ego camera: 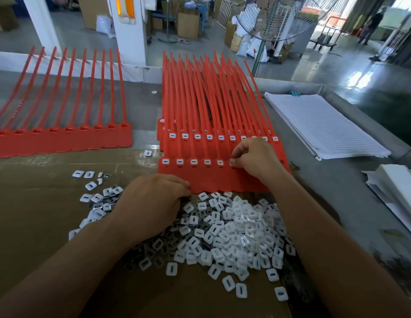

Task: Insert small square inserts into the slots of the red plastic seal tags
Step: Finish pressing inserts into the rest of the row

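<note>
Right hand (252, 157): thumb and forefinger pinched on one white insert (232, 161), held at the sixth slot of the front strip of red seal tags (199, 177). The five slots to its left were filled. Left hand (151, 203): knuckles up, fingers curled down where the strip's near edge met the loose insert pile (234, 226). Whether it held anything could not be told. The hands were apart, not touching.

Handling (judgement): the inserts looked light, rigid and smooth, so likely to slip or flip. Best pinched by two opposite edges, slotted face up, then pressed straight down. The tags looked thin and flexible, but the heads lay flat on the stack of filled tags (211, 99) and should take the press.

Position: the pile lay on the cardboard (39, 203) just on the near side of the front strip, between the forearms. An unfilled strip (62, 138) lay well to the left.
</note>
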`<state>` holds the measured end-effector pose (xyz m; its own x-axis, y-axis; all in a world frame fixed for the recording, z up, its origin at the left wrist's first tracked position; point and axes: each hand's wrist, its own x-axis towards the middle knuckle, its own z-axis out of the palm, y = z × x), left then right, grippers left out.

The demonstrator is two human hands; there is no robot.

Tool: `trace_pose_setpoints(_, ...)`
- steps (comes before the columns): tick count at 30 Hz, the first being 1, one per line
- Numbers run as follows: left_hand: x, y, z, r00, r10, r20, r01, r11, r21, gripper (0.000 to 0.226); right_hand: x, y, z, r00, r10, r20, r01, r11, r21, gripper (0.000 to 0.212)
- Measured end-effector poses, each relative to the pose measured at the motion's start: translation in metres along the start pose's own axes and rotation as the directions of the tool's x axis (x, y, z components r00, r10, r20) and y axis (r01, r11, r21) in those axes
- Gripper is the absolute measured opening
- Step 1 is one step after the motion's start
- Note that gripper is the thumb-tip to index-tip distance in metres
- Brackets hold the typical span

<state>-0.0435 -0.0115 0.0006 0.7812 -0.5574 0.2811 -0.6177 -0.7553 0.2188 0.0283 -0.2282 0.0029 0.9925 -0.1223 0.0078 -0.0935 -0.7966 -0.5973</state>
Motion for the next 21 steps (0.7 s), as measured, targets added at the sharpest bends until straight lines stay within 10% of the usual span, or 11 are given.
trace_pose_setpoints(21,0.001,-0.001,0.004,0.996,-0.081,0.032,0.082,0.995,-0.057,0.035,-0.019,0.012,0.01,0.962,-0.192,-0.196,0.205,0.978,0.048,0.027)
